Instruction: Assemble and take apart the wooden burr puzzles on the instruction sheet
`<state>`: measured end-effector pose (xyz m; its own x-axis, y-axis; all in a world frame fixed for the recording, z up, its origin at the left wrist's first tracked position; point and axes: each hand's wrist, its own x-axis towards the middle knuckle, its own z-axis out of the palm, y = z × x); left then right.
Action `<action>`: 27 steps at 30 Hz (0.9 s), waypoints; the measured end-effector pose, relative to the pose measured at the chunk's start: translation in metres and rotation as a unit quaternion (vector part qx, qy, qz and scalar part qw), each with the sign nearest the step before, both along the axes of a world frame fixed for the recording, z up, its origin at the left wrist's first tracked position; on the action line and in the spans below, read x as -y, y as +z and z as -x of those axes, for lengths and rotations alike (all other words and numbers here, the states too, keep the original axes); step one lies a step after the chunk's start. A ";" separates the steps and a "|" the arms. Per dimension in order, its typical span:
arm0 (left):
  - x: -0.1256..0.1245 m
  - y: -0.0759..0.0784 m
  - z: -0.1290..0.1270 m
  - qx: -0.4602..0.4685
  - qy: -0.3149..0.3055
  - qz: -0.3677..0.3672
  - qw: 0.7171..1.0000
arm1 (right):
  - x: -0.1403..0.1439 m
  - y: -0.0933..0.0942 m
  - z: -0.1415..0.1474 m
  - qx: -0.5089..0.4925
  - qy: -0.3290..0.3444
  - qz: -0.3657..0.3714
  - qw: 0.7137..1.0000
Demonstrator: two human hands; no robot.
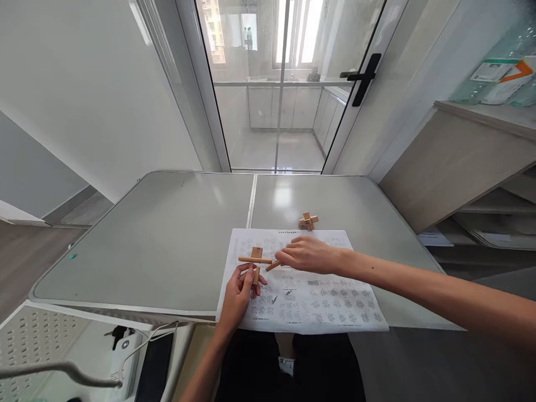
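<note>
Over the left part of a printed sheet (288, 315), my left hand (239, 291) is closed on a flat wooden piece (257, 253), thumb and fingers around its lower end. A thin wooden rod (255, 260) lies crosswise over that piece, sticking out on both sides. My right hand (305, 254) reaches in from the right, its fingers pinching a short wooden stick (273, 266) whose end points toward the rod. Whether stick and rod touch I cannot tell. Behind the sheet stands an interlocking wooden puzzle (309, 221) of crossed bars.
The sheet lies on a grey folding table (146, 240) with a centre seam. At lower left a white perforated basket (46, 340) holds a cable and a dark flat object (154, 365). A glass door (288, 111) is beyond; wooden shelves (452, 151) stand at right.
</note>
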<state>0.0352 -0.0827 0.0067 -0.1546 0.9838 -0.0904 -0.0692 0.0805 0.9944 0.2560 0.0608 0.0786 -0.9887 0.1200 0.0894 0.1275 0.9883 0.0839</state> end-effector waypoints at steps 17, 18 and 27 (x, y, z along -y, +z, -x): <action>0.001 -0.001 -0.002 -0.016 0.004 -0.001 1.000 | -0.005 0.012 0.021 0.035 0.089 -0.059 0.994; 0.001 -0.001 -0.003 -0.020 0.002 -0.002 1.000 | -0.005 0.012 0.021 0.036 0.090 -0.059 0.994; 0.004 -0.001 -0.005 -0.065 -0.002 -0.002 0.998 | -0.004 0.013 0.024 0.062 0.075 -0.083 0.992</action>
<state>0.0403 -0.0871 0.0061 -0.1611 0.9848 -0.0654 0.0599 0.0759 0.9953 0.2323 0.0653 0.0913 -0.9990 -0.0345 -0.0269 -0.0402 0.9669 0.2520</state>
